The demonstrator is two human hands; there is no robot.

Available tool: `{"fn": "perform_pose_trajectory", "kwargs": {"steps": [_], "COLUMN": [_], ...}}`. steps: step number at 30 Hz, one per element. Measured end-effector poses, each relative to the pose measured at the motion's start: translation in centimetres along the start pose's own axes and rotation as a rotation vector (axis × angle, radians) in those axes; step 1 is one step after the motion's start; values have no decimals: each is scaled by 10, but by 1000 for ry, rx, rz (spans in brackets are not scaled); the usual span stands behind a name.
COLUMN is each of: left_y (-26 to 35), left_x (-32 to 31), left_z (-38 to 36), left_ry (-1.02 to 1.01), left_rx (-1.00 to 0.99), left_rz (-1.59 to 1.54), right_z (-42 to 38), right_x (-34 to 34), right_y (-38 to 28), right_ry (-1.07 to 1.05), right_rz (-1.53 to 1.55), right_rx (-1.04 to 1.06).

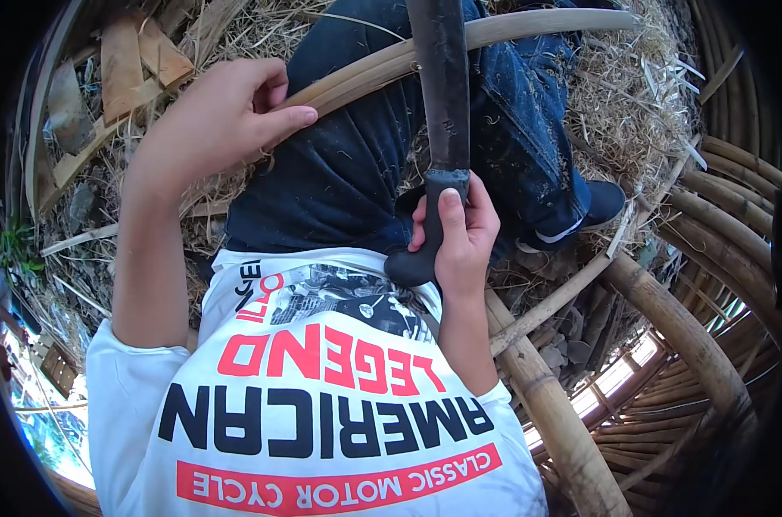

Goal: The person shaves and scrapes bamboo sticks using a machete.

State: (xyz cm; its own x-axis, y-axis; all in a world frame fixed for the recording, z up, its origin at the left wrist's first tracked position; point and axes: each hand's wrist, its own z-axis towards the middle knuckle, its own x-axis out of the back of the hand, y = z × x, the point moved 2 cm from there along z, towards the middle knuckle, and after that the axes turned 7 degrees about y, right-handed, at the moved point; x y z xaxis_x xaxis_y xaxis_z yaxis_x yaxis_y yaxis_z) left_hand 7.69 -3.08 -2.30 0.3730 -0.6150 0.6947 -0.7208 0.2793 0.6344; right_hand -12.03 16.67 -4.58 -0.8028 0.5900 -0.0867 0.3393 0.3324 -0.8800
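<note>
My right hand (461, 231) is wrapped round the dark handle of a machete (442, 103), thumb along the grip. The blade points away from me, and its far end is cut off by the top edge of the view. On the left, my left hand (223, 116) is closed at the near end of a long, curved bamboo strip (369, 73), thumb laid along it; part of its fingers are hidden. The strip lies across my legs in dark jeans (339, 172) and passes behind the blade, stretching to the upper right.
Thin shavings (619, 103) cover the ground round my legs. Flat wood pieces (122, 69) lie at upper left. Thick bamboo poles (679, 332) and a bamboo pole (563, 422) stand close on my right, with stacked curved bamboo (722, 228) beyond.
</note>
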Motion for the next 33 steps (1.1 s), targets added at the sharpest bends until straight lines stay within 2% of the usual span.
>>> {"fn": "perform_pose_trajectory", "kwargs": {"steps": [1,5,7,13,16,20,22,26,28,33], "left_y": [-3,-8,-8,4,3,6,9,5,4,1], "left_x": [-1,-2,-5,-8,-7,-5,-4,-5,-7,-6], "left_z": [1,3,1,-13,-12,-10,-10,-8,-7,-8], "left_ry": [-38,-148,52,206,186,186,212,182,215,201], "left_rx": [24,14,-287,-298,-324,-305,-338,-305,-331,-286], "left_rz": [-126,-72,16,79,107,115,130,134,122,126], "right_z": [0,0,0,-14,-21,-17,-17,-16,-16,-18], "right_x": [1,2,2,1,6,9,10,12,9,5], "right_y": [1,3,2,-9,-11,-14,-16,-16,-17,-14], "right_ry": [6,2,-1,-46,-81,-74,-157,-222,-284,-273], "right_rz": [3,8,-4,-41,-92,15,103,142,330,316], "right_rx": [-2,-6,1,-34,-42,-110,-210,-279,-417,-382]}}
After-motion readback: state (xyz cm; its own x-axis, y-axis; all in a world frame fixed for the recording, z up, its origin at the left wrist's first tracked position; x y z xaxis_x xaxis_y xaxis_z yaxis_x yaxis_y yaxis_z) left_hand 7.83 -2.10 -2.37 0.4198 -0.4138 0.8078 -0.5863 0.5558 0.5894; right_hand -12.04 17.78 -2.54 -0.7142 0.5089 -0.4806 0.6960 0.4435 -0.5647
